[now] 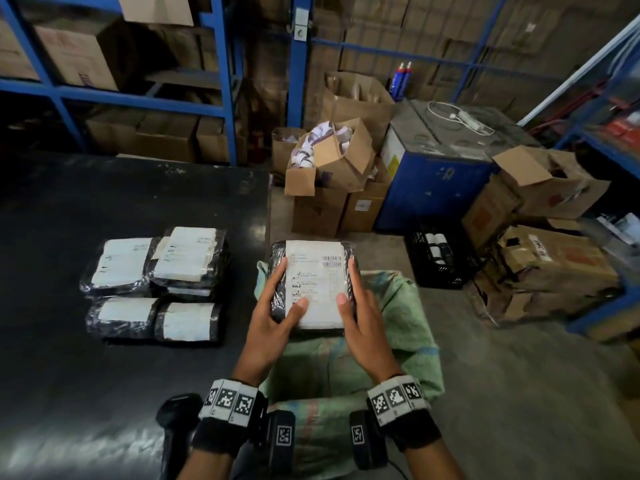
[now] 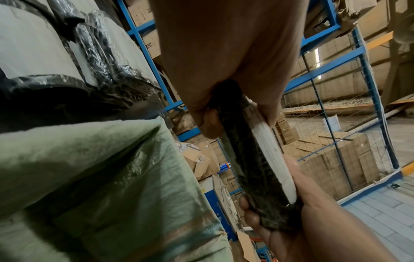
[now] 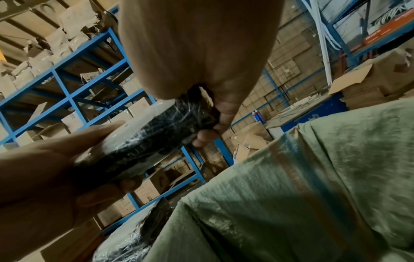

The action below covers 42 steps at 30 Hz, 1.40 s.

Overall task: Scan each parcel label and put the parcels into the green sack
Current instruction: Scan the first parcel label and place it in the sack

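Observation:
Both hands hold one flat parcel [image 1: 313, 271], black-wrapped with a white barcode label facing up, just above the open green sack [image 1: 398, 306]. My left hand [image 1: 282, 296] grips its left edge, thumb on the label and fingers underneath. My right hand [image 1: 349, 289] grips the right edge the same way. The left wrist view shows the parcel [image 2: 253, 159] edge-on between the two hands, with the sack [image 2: 100, 177] below. In the right wrist view the parcel [image 3: 145, 141] hangs over the sack [image 3: 313, 195]. Several more labelled parcels [image 1: 156, 282] lie on the black table [image 1: 104, 202].
A black handheld scanner [image 1: 176, 420] lies at the table's near edge by my left wrist. Cardboard boxes [image 1: 329, 188], a blue machine [image 1: 433, 174] and a black crate [image 1: 440, 254] stand on the floor beyond the sack. Blue racking [image 1: 221, 81] runs behind.

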Each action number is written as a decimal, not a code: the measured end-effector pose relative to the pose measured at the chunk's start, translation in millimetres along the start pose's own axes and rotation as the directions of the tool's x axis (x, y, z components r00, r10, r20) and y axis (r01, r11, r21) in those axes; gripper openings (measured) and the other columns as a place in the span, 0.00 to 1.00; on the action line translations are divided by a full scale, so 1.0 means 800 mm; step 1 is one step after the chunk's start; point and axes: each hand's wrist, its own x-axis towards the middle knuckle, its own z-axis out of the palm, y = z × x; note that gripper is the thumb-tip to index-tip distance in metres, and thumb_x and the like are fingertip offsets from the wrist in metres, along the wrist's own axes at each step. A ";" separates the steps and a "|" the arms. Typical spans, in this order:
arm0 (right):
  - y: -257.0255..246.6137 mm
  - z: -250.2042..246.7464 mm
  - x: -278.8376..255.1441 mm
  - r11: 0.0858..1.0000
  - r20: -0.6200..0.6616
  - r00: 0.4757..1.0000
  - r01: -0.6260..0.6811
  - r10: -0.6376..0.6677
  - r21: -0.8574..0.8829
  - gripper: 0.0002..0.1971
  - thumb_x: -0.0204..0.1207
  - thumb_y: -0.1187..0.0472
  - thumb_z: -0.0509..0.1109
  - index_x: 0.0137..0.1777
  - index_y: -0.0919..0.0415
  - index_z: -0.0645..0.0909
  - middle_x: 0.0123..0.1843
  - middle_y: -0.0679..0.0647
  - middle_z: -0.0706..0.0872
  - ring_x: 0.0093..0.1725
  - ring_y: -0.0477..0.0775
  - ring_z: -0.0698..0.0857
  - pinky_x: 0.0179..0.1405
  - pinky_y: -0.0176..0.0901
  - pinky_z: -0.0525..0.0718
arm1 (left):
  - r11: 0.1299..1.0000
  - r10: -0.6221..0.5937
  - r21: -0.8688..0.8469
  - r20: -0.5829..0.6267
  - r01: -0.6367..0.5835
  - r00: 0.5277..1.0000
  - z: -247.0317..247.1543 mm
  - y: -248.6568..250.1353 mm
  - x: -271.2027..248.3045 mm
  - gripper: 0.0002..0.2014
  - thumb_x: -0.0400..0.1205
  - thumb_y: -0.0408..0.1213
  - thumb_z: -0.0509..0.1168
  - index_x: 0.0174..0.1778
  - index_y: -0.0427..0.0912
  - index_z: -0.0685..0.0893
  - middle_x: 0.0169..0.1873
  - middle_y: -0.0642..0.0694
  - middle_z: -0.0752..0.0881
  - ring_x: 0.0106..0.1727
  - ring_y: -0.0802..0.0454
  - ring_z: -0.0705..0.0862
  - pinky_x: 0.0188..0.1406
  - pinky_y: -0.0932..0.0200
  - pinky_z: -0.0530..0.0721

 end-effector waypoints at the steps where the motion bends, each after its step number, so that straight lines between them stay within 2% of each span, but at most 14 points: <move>1: 0.006 -0.003 0.001 1.000 0.004 1.000 0.009 -0.009 0.017 0.29 0.88 0.46 0.53 0.84 0.29 0.44 0.83 0.45 0.67 0.76 0.39 0.69 0.74 0.43 0.70 | 1.000 -0.002 0.005 0.004 0.002 1.000 0.006 -0.003 0.000 0.34 0.85 0.33 0.72 0.86 0.57 0.69 0.83 0.53 0.75 0.84 0.52 0.74 0.81 0.35 0.76; 3: 0.019 -0.006 0.002 0.997 0.023 1.000 0.005 -0.007 0.077 0.30 0.88 0.47 0.55 0.85 0.32 0.46 0.86 0.40 0.61 0.82 0.38 0.65 0.81 0.46 0.67 | 0.999 -0.006 0.034 0.012 0.006 1.000 0.015 -0.011 -0.001 0.34 0.85 0.33 0.71 0.86 0.56 0.69 0.82 0.59 0.74 0.84 0.55 0.73 0.82 0.39 0.75; 6: 0.035 -0.005 0.004 0.990 0.050 0.999 -0.028 0.021 0.139 0.30 0.88 0.49 0.56 0.86 0.36 0.48 0.84 0.30 0.57 0.81 0.28 0.59 0.80 0.32 0.62 | 0.996 -0.009 0.091 0.005 0.008 1.000 0.024 -0.023 0.000 0.34 0.86 0.30 0.70 0.87 0.50 0.68 0.79 0.72 0.74 0.83 0.64 0.72 0.82 0.52 0.75; 9: 0.046 0.000 0.008 0.973 0.068 0.997 -0.053 0.039 0.224 0.29 0.89 0.54 0.56 0.87 0.44 0.51 0.81 0.25 0.57 0.78 0.20 0.59 0.73 0.18 0.60 | 0.991 -0.008 0.130 0.006 0.008 1.000 0.026 -0.033 0.004 0.33 0.86 0.28 0.70 0.87 0.48 0.67 0.79 0.71 0.73 0.81 0.68 0.72 0.77 0.64 0.77; 11: 0.054 0.006 0.011 0.962 0.082 0.995 -0.077 0.057 0.261 0.29 0.89 0.55 0.55 0.87 0.47 0.52 0.83 0.30 0.59 0.79 0.23 0.60 0.75 0.21 0.61 | 0.984 -0.016 0.175 -0.003 0.016 1.000 0.025 -0.039 0.008 0.33 0.86 0.28 0.69 0.86 0.49 0.67 0.79 0.69 0.71 0.79 0.76 0.71 0.74 0.72 0.75; 14: 0.069 0.014 0.014 0.946 0.125 0.986 -0.143 0.111 0.290 0.28 0.89 0.55 0.55 0.87 0.45 0.52 0.81 0.27 0.61 0.79 0.26 0.63 0.79 0.32 0.65 | 0.928 -0.022 0.373 -0.013 0.025 1.000 0.018 -0.050 0.013 0.31 0.88 0.43 0.68 0.87 0.57 0.66 0.74 0.58 0.77 0.76 0.63 0.77 0.77 0.59 0.78; 16: 0.078 0.019 0.014 0.941 0.156 0.978 -0.177 0.136 0.287 0.28 0.89 0.56 0.55 0.87 0.45 0.52 0.78 0.22 0.61 0.78 0.25 0.64 0.79 0.34 0.66 | 0.791 -0.015 0.611 -0.051 0.043 0.999 0.005 -0.062 0.013 0.32 0.86 0.60 0.57 0.88 0.63 0.63 0.68 0.48 0.79 0.68 0.48 0.76 0.72 0.50 0.76; 18: 0.089 0.022 0.013 0.942 0.187 0.969 -0.207 0.161 0.265 0.29 0.89 0.57 0.55 0.87 0.46 0.51 0.77 0.20 0.60 0.77 0.21 0.62 0.80 0.34 0.63 | 0.669 -0.005 0.740 -0.090 0.070 0.996 -0.008 -0.077 0.010 0.35 0.85 0.64 0.49 0.89 0.57 0.63 0.76 0.42 0.76 0.76 0.42 0.72 0.77 0.46 0.71; 22: 0.110 0.029 0.015 0.957 0.269 0.945 -0.234 0.184 0.169 0.29 0.89 0.54 0.54 0.88 0.45 0.49 0.80 0.27 0.59 0.76 0.19 0.61 0.80 0.35 0.61 | 0.516 -0.012 0.854 -0.076 0.072 0.997 -0.021 -0.114 0.001 0.38 0.87 0.63 0.42 0.91 0.46 0.59 0.91 0.39 0.55 0.92 0.41 0.51 0.91 0.44 0.54; 25: 0.129 0.040 0.019 0.954 0.300 0.921 -0.286 0.248 0.089 0.30 0.89 0.55 0.56 0.88 0.48 0.50 0.82 0.46 0.69 0.78 0.42 0.72 0.79 0.45 0.70 | 0.532 -0.032 0.846 -0.019 0.033 0.999 -0.025 -0.144 -0.005 0.37 0.90 0.62 0.33 0.91 0.45 0.51 0.91 0.44 0.45 0.92 0.50 0.40 0.92 0.44 0.50; 28: 0.150 0.050 0.031 0.940 0.313 0.891 -0.341 0.329 -0.019 0.30 0.88 0.59 0.57 0.88 0.52 0.52 0.74 0.60 0.80 0.63 0.54 0.83 0.63 0.44 0.80 | 0.509 -0.042 0.860 -0.001 0.022 0.999 -0.026 -0.157 -0.006 0.32 0.92 0.52 0.39 0.91 0.41 0.51 0.92 0.42 0.45 0.93 0.48 0.41 0.91 0.41 0.53; 31: 0.165 0.063 0.045 0.924 0.342 0.858 -0.353 0.383 -0.149 0.29 0.88 0.59 0.58 0.87 0.52 0.53 0.67 0.65 0.85 0.53 0.58 0.85 0.47 0.36 0.73 | 0.459 -0.023 0.888 -0.001 0.012 1.000 -0.025 -0.159 -0.005 0.31 0.91 0.45 0.44 0.91 0.36 0.54 0.92 0.39 0.49 0.93 0.44 0.46 0.91 0.41 0.56; 37: 0.201 0.095 0.059 0.861 0.379 0.776 -0.418 0.504 -0.289 0.31 0.88 0.58 0.58 0.87 0.47 0.51 0.84 0.57 0.68 0.68 0.70 0.80 0.68 0.54 0.77 | 0.422 -0.039 0.906 -0.021 0.035 0.999 -0.045 -0.164 0.000 0.30 0.91 0.38 0.50 0.91 0.35 0.54 0.92 0.40 0.50 0.93 0.44 0.46 0.90 0.40 0.56; 42: 0.214 0.103 0.062 0.793 0.395 0.699 -0.436 0.596 -0.426 0.30 0.88 0.59 0.57 0.88 0.50 0.51 0.88 0.54 0.58 0.76 0.68 0.73 0.74 0.52 0.69 | 0.453 -0.036 0.891 -0.013 0.028 0.999 -0.042 -0.162 0.004 0.30 0.91 0.35 0.53 0.90 0.33 0.55 0.91 0.38 0.51 0.93 0.42 0.48 0.90 0.37 0.59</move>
